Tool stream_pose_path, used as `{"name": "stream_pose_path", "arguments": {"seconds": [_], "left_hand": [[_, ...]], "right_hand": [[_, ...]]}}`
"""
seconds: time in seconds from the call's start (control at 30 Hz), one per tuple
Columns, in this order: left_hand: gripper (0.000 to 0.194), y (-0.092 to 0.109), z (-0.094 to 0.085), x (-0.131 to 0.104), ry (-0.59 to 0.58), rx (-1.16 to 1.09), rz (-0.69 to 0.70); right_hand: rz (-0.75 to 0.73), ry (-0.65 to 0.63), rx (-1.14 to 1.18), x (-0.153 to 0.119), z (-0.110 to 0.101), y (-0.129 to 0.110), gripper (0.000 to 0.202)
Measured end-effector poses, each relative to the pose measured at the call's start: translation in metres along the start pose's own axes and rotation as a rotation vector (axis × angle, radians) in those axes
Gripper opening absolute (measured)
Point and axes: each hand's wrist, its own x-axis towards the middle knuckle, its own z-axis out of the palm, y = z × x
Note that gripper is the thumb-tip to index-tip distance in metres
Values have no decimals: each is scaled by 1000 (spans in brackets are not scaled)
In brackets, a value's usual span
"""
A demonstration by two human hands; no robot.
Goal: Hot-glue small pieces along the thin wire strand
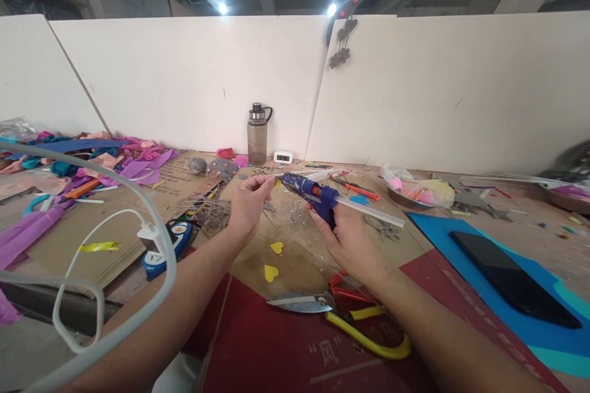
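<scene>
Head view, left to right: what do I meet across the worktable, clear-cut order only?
Shiny yellow strip → white plastic charger plug → bare left hand → blue plastic hot-glue gun → flat black rectangular phone.

A water bottle [257, 142] stood beyond the fingers [259, 184], a small white clock [283, 158] near it. Well right of the fingers lay a black phone [514, 277].
</scene>
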Motion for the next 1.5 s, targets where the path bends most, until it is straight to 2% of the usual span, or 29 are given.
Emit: {"name": "stream_pose_path", "arguments": {"seconds": [0.57,1.5], "left_hand": [[22,1,0,0,5,7,-17],[25,6,0,-1,10,-21,-45]], "right_hand": [[-33,5,-10,1,1,1,36],[-1,3,-14,-1,2,3,35]]}}
